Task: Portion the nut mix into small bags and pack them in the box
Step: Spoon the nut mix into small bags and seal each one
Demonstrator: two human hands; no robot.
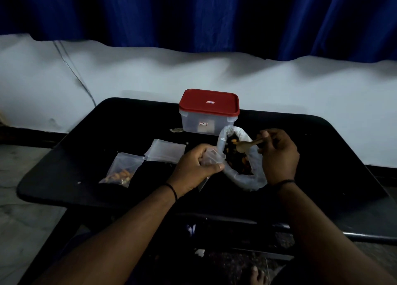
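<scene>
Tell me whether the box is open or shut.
Shut: the red lid sits flat on the clear box, covering its whole top.

A black table with rounded corners is seen across the middle of the frame. At its far edge, centre, a clear box is set, closed by a red lid. Just below it, a large open bag of nut mix is laid. At left of centre, a filled small bag is placed flat, and a stack of empty small bags beside it
</scene>
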